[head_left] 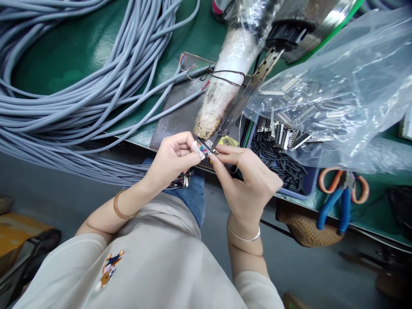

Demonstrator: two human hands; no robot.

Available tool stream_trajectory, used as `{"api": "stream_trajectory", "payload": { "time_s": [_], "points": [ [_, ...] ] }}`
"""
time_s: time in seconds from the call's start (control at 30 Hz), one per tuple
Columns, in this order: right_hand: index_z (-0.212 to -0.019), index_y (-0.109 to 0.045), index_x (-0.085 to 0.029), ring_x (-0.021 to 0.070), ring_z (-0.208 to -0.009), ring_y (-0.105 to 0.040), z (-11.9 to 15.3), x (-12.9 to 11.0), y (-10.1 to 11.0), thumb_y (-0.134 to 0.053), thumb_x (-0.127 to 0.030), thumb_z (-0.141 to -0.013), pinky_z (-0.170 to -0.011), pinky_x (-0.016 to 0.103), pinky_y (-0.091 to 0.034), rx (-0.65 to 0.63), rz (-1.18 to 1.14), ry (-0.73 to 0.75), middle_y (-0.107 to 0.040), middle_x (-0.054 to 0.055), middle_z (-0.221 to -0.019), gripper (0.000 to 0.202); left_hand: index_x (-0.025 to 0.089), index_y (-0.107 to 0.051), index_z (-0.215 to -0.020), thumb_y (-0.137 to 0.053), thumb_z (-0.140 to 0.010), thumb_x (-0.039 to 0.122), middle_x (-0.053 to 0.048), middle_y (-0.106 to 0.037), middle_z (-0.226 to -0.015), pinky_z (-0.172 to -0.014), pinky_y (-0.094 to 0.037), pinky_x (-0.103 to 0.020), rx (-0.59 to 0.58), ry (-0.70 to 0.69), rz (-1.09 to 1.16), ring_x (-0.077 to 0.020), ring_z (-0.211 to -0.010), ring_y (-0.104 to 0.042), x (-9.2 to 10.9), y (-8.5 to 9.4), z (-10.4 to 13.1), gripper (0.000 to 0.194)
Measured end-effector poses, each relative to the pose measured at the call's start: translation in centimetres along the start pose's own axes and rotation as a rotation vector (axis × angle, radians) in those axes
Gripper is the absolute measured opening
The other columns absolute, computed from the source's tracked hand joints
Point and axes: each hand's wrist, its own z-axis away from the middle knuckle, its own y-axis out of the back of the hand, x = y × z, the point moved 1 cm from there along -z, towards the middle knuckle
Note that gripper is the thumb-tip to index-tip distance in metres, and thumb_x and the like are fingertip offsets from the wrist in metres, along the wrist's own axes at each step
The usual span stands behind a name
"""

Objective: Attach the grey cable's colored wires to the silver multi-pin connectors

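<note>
At the front edge of the bench, my left hand [175, 159] pinches thin coloured wires [202, 148] between thumb and forefinger, with white coverings on the fingertips. The wires meet a small metal multi-pin connector [209, 143]. From the other side my right hand [249, 178] closes its thumb and forefinger on the connector's right end; the exact grip is partly hidden. A soldering iron [254, 86] slants down from above, its tip at the connector. Close to its left hangs a white, scorched, plastic-wrapped tube [222, 81].
Grey cables [106, 94] fill the bench's left side. A dark board [180, 103] lies beneath the work. At right are a blue tray [299, 194] of black sleeves, a clear bag [347, 77] over metal connectors, and orange-and-blue-handled pliers [343, 199]. Finished-looking connector ends [185, 179] hang over my lap.
</note>
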Motion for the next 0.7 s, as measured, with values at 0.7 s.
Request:
{"api": "stream_trajectory", "payload": {
  "time_s": [0.7],
  "points": [
    [-0.086,-0.07,-0.023,0.0132,-0.077,-0.079,1.9,-0.7,0.1,-0.073,-0.014,-0.09,-0.068,0.024,-0.065,0.006,-0.081,-0.219,-0.082,-0.002,-0.093,0.01,0.016,-0.07,-0.083,-0.076,-0.086,0.032,0.003,-0.057,-0.057,-0.043,-0.034,-0.02,0.07,-0.177,-0.314,-0.0053,-0.044,-0.043,-1.4,0.9,2.6,0.017]
  ]
}}
